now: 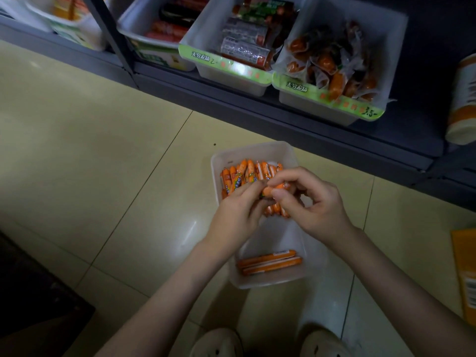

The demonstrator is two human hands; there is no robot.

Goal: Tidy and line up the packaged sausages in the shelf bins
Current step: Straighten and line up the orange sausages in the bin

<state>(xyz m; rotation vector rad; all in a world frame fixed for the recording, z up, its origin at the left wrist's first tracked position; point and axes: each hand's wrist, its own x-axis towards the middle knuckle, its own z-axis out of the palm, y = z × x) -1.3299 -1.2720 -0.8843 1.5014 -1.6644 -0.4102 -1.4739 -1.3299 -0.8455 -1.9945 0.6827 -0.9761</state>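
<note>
A white plastic bin (268, 282) stands on the tiled floor in front of me. Several small orange packaged sausages (247, 171) lie in a row at its far end, and two longer orange sausages (269, 261) lie at its near end. Above the bin's middle, my left hand (237, 215) and my right hand (314, 202) together pinch a small orange sausage (277, 188) between fingers and thumbs. More small sausages lie half hidden under my hands.
On the low shelf behind stand white bins: one with dark red packaged sausages (247, 42), one with loose orange vacuum-packed sausages (334, 63), another at left (167, 24). A cylindrical container (463, 104) is at right, an orange package (467, 274) at the right edge, my shoes (219, 343) below.
</note>
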